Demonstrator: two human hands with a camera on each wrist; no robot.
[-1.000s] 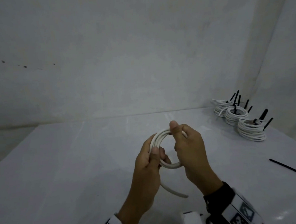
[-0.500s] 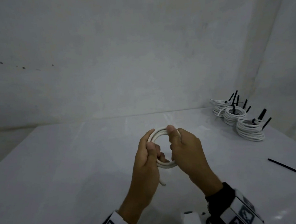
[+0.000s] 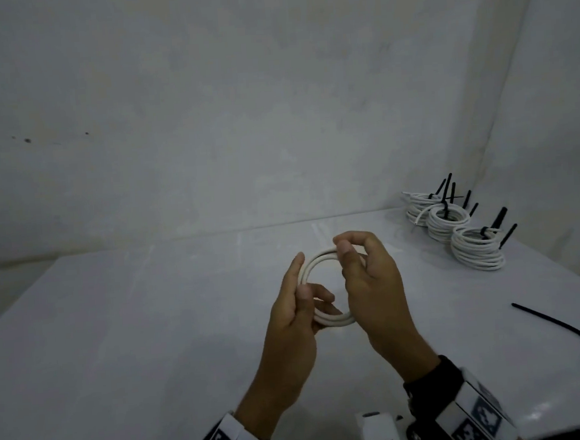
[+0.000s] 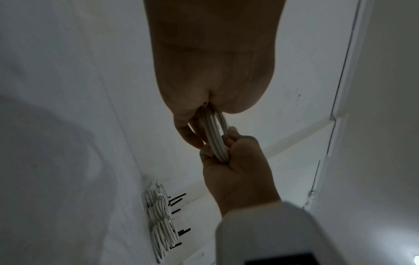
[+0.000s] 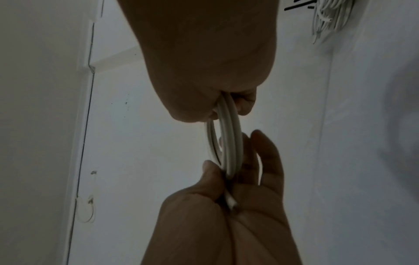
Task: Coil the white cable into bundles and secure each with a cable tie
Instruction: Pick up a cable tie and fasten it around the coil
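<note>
Both hands hold a small coil of white cable (image 3: 324,288) in the air above the middle of the white surface (image 3: 152,332), near its front edge; the coil stands roughly upright, a few turns thick; the left hand (image 3: 293,317) pinches its left side, thumb on the near face and fingers through the ring, so that grip is closed round the turns; a cut cable end shows at that hand's palm in the right wrist view (image 5: 231,203); the right hand (image 3: 372,282) pinches the top and right side of the coil between thumb and curled fingers, its grip likewise pressed on the cable. Toward the far right corner of the surface lie finished bundles (image 3: 476,248) in a row, touching one another, each with black cable ties (image 3: 499,220) sticking up; a loose black cable tie (image 3: 560,326) lies by the right edge, well apart from the hands.
</note>
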